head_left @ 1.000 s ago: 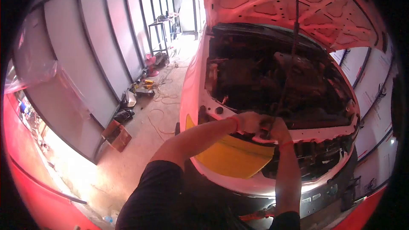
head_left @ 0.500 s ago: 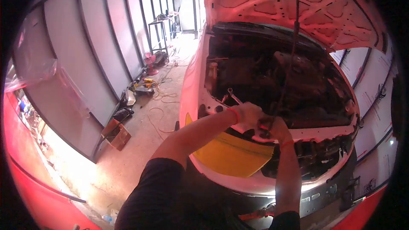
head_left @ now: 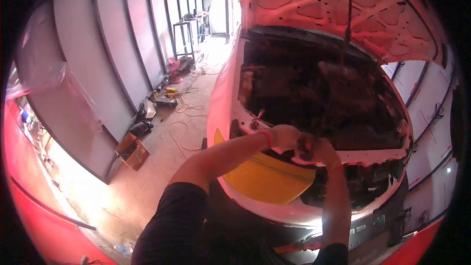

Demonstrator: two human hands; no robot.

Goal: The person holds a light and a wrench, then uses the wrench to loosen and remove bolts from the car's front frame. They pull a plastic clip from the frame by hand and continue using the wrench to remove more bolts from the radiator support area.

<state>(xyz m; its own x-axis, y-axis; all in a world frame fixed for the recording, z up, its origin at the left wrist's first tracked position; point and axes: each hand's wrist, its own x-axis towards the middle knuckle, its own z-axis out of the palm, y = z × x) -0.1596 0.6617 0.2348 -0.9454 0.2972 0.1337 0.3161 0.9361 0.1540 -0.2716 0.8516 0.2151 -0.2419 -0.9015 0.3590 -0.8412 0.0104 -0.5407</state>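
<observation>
Both hands meet over the front crossmember (head_left: 363, 157) of a car with its hood up. My left hand (head_left: 284, 138), closed, is at the left side of a small dark part (head_left: 305, 146). A wrench showed in this hand a moment ago; its shaft is hidden now. Curled around the right side of the same dark part is my right hand (head_left: 325, 151); what its fingers grip is blurred and mostly covered. A short upright peg (head_left: 260, 113) stands on the car's edge beyond my left wrist. Below my forearms lies a yellow panel (head_left: 267, 179) on the car's front.
The raised hood (head_left: 314, 10) hangs over the dark engine bay (head_left: 294, 83), with a prop rod (head_left: 349, 14) in front of it. Along the left wall are a cardboard box (head_left: 132, 152), a fan (head_left: 173, 68), tools and loose cables (head_left: 194, 110) on the floor.
The wrench that stuck up beyond my left hand is out of sight now. My hands have shifted slightly down, still close together. The camera view has tilted a little.
</observation>
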